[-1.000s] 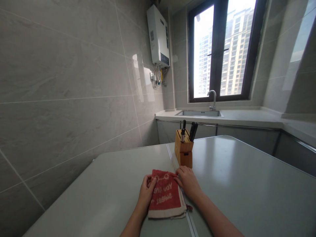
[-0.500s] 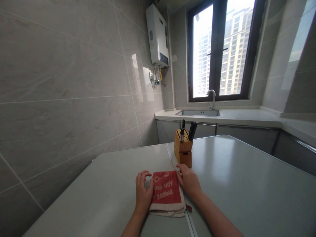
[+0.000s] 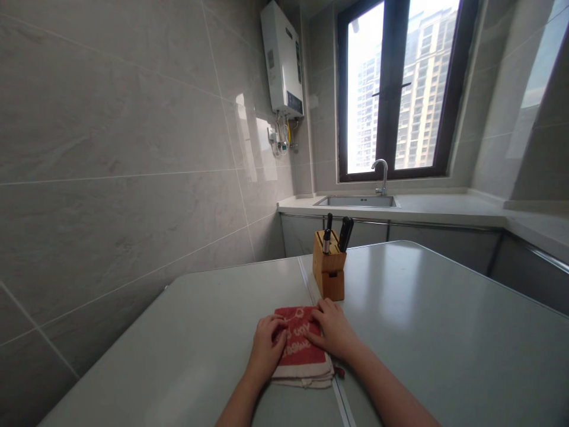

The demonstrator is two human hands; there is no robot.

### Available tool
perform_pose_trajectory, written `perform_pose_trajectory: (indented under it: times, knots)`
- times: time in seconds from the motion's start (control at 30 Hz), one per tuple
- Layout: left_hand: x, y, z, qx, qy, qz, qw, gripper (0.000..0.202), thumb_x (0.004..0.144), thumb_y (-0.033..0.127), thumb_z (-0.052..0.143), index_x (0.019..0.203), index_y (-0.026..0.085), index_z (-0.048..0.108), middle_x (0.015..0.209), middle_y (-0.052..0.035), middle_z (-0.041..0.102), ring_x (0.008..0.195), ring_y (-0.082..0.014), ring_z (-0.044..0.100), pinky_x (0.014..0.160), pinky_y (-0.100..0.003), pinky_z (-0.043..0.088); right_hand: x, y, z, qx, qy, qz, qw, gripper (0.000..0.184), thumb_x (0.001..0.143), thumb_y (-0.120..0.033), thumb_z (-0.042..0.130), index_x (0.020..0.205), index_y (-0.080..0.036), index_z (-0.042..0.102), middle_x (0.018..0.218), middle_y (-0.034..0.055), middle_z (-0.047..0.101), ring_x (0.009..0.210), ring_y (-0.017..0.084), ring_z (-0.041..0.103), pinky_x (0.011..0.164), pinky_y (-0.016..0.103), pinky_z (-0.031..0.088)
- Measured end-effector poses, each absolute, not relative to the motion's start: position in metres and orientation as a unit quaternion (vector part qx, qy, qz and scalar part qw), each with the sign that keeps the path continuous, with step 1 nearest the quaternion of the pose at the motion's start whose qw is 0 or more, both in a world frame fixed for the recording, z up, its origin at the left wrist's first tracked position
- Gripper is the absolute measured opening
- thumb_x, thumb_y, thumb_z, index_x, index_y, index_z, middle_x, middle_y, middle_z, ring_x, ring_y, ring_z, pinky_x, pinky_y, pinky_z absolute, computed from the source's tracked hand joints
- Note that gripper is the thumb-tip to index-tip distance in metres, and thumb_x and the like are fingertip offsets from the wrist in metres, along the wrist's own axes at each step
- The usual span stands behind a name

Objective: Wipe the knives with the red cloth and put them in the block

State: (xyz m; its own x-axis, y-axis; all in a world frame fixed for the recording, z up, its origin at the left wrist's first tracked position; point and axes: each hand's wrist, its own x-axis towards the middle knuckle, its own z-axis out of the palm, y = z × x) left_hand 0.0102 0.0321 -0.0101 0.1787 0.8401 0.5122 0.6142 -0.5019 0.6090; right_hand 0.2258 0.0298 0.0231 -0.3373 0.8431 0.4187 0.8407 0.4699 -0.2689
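A folded red towel (image 3: 300,354) with pale lettering and a cream border lies flat on the table, close in front of me. My left hand (image 3: 269,344) rests on its left side, fingers spread and curved over the edge. On the towel's right side lies my right hand (image 3: 332,329), also with fingers apart, its thumb over the lettering. Neither hand lifts the cloth. Just beyond my right fingertips stands a wooden knife block (image 3: 329,267) with several black-handled knives (image 3: 345,234) in it.
The grey-white table (image 3: 200,332) has a metal seam running through its middle, under the towel's right side. Behind it is a counter (image 3: 444,207) with a sink (image 3: 355,201) and a faucet (image 3: 381,175). A water heater (image 3: 284,65) hangs on the tiled wall.
Both hands have moved inward from the towel's side edges onto its top. The towel and the knife block stay in place.
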Motion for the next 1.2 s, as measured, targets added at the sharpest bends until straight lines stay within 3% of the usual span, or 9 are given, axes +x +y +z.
perform_pose_trajectory:
  times: [0.2, 0.37, 0.47, 0.67, 0.83, 0.93, 1.0, 1.1, 1.2]
  knots:
    - [0.012, 0.030, -0.008, 0.770, 0.483, 0.400, 0.118, 0.015, 0.078, 0.024, 0.056, 0.088, 0.020, 0.066, 0.106, -0.0096, 0.062, 0.102, -0.0249, 0.053, 0.092, -0.042, 0.041, 0.223, 0.024, 0.031, -0.459, -0.832, 0.010, 0.312, 0.027, 0.077, -0.035, 0.062, 0.102, -0.026, 0.061, 0.112, 0.0041, 0.058, 0.113, 0.026, 0.040, 0.097, 0.041, 0.028]
    - [0.013, 0.030, -0.008, 0.771, 0.492, 0.386, 0.121, 0.012, 0.078, 0.027, 0.057, 0.079, 0.020, 0.066, 0.108, -0.0098, 0.060, 0.103, -0.0251, 0.052, 0.092, -0.042, 0.040, 0.221, 0.026, 0.029, -0.442, -0.840, 0.026, 0.313, 0.015, 0.081, -0.029, 0.058, 0.093, -0.024, 0.065, 0.089, 0.0025, 0.064, 0.102, 0.024, 0.047, 0.095, 0.043, 0.029]
    - [0.011, 0.031, -0.010, 0.767, 0.493, 0.389, 0.129, 0.013, 0.078, 0.028, 0.057, 0.080, 0.020, 0.066, 0.108, -0.0095, 0.060, 0.104, -0.0246, 0.052, 0.093, -0.041, 0.040, 0.220, 0.028, 0.025, -0.450, -0.827, 0.011, 0.335, 0.014, 0.083, -0.024, 0.054, 0.092, -0.022, 0.064, 0.086, 0.0037, 0.062, 0.094, 0.022, 0.050, 0.092, 0.042, 0.034]
    - [0.008, 0.034, -0.012, 0.757, 0.489, 0.405, 0.154, 0.015, 0.079, 0.030, 0.056, 0.078, 0.021, 0.067, 0.106, -0.0086, 0.061, 0.102, -0.0244, 0.053, 0.092, -0.040, 0.040, 0.224, 0.036, 0.022, -0.485, -0.750, -0.038, 0.448, 0.028, 0.083, -0.018, 0.051, 0.110, -0.021, 0.059, 0.118, 0.0112, 0.049, 0.105, 0.024, 0.050, 0.092, 0.043, 0.042]
    - [0.009, 0.034, -0.008, 0.746, 0.493, 0.414, 0.173, 0.015, 0.078, 0.032, 0.057, 0.077, 0.020, 0.067, 0.103, -0.0083, 0.062, 0.101, -0.0245, 0.054, 0.091, -0.038, 0.040, 0.226, 0.039, 0.068, -0.507, -0.655, -0.109, 0.549, 0.025, 0.085, -0.025, 0.049, 0.107, -0.021, 0.060, 0.122, 0.0121, 0.040, 0.104, 0.025, 0.052, 0.093, 0.045, 0.045]
    - [0.010, 0.033, -0.006, 0.740, 0.495, 0.420, 0.178, 0.016, 0.078, 0.033, 0.058, 0.077, 0.020, 0.067, 0.103, -0.0081, 0.063, 0.101, -0.0244, 0.054, 0.092, -0.038, 0.040, 0.224, 0.041, 0.108, -0.517, -0.661, -0.088, 0.537, 0.036, 0.083, -0.031, 0.052, 0.118, -0.022, 0.057, 0.138, 0.0123, 0.025, 0.107, 0.026, 0.053, 0.091, 0.043, 0.048]
    - [0.010, 0.032, -0.006, 0.738, 0.497, 0.419, 0.180, 0.016, 0.077, 0.034, 0.058, 0.076, 0.020, 0.067, 0.103, -0.0080, 0.063, 0.101, -0.0243, 0.054, 0.092, -0.038, 0.040, 0.224, 0.047, 0.128, -0.531, -0.666, -0.069, 0.519, 0.043, 0.080, -0.038, 0.056, 0.120, -0.022, 0.056, 0.144, 0.0115, 0.017, 0.119, 0.030, 0.046, 0.093, 0.044, 0.047]
    - [0.010, 0.030, -0.004, 0.739, 0.497, 0.418, 0.181, 0.017, 0.077, 0.034, 0.058, 0.076, 0.021, 0.068, 0.102, -0.0078, 0.063, 0.101, -0.0243, 0.054, 0.091, -0.037, 0.040, 0.225, 0.062, 0.144, -0.549, -0.670, -0.047, 0.498, 0.050, 0.079, -0.043, 0.055, 0.123, -0.018, 0.055, 0.142, 0.0148, 0.022, 0.130, 0.035, 0.033, 0.102, 0.048, 0.038]
    - [0.009, 0.029, -0.002, 0.740, 0.496, 0.417, 0.181, 0.017, 0.077, 0.034, 0.058, 0.076, 0.021, 0.068, 0.103, -0.0079, 0.063, 0.102, -0.0245, 0.054, 0.091, -0.037, 0.040, 0.226, 0.075, 0.149, -0.541, -0.688, -0.022, 0.482, 0.052, 0.083, -0.036, 0.048, 0.129, -0.013, 0.049, 0.135, 0.0184, 0.033, 0.129, 0.032, 0.036, 0.102, 0.047, 0.039]
